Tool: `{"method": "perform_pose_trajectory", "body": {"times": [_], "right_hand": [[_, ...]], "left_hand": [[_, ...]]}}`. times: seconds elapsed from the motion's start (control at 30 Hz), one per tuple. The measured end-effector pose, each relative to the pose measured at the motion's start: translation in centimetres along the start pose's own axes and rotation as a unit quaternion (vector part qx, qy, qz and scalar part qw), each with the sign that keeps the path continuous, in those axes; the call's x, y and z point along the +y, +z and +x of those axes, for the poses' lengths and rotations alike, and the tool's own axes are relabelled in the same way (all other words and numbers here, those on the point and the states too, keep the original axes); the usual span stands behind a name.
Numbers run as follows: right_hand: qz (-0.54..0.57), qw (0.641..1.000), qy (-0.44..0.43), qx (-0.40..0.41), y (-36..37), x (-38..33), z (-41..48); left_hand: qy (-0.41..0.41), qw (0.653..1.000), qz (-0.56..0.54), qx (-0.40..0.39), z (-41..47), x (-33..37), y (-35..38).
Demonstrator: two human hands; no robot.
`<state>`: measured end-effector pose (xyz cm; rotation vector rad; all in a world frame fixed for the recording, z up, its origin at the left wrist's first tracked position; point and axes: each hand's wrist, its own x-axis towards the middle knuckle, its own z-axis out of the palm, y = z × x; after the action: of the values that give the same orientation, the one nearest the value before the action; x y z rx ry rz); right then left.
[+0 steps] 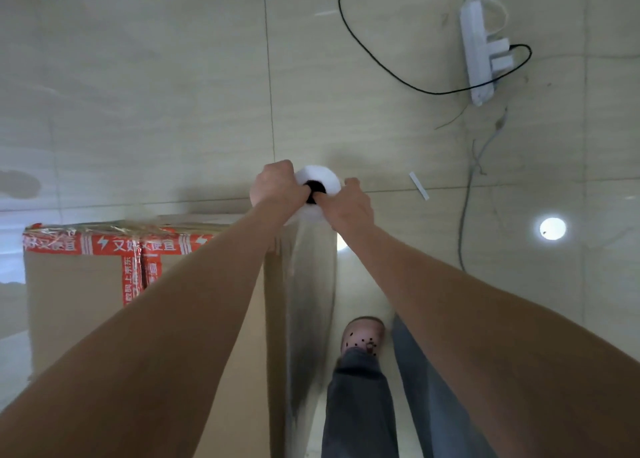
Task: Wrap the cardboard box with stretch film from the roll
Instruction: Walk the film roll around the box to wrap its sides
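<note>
A tall brown cardboard box (76,301) with red printed tape along its top stands on the floor at lower left. The stretch film roll (323,178) is held upright just beyond the box's far right corner, its white end and dark core facing me. My left hand (275,183) grips the roll's top from the left, fingers in the core. My right hand (349,204) grips it from the right. A clear sheet of film (311,301) hangs from the roll down along the box's right side.
A white power strip (476,48) with plugs and a black cable (363,45) lies on the tiled floor at upper right. Thin wires (467,194) trail down the right. A small white strip (419,185) lies near the roll. My foot (362,334) stands beside the box.
</note>
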<state>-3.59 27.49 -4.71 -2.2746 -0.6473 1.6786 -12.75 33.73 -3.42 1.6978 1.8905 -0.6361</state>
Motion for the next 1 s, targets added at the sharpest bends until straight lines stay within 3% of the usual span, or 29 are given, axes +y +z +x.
{"method": "perform_pose_trajectory", "body": {"times": [0.07,0.23,0.6,0.7,0.9,1.0], "right_hand": [[0.046,0.999,-0.015,0.003,0.7,-1.0,0.3],[0.010,0.997,-0.073,-0.014,1.6,-3.7,1.0],[-0.037,0.995,-0.072,-0.057,1.0,-6.3,2.4],[-0.027,0.996,-0.057,-0.063,1.1,-6.4,2.4],[-0.075,0.993,-0.069,-0.058,1.4,-6.8,2.6],[-0.071,0.994,-0.058,-0.052,1.1,-7.6,3.4]], "left_hand": [[-0.026,1.000,-0.013,0.007,0.7,-0.3,-0.7],[-0.071,0.997,-0.032,0.010,2.0,-2.4,-2.2],[-0.099,0.992,-0.080,-0.004,3.0,-2.9,-3.0],[-0.073,0.996,-0.058,-0.013,3.0,-3.0,-3.3],[0.084,0.995,0.048,-0.031,3.5,-2.2,-3.9],[0.106,0.991,0.076,-0.015,4.4,-1.6,-4.1]]}}
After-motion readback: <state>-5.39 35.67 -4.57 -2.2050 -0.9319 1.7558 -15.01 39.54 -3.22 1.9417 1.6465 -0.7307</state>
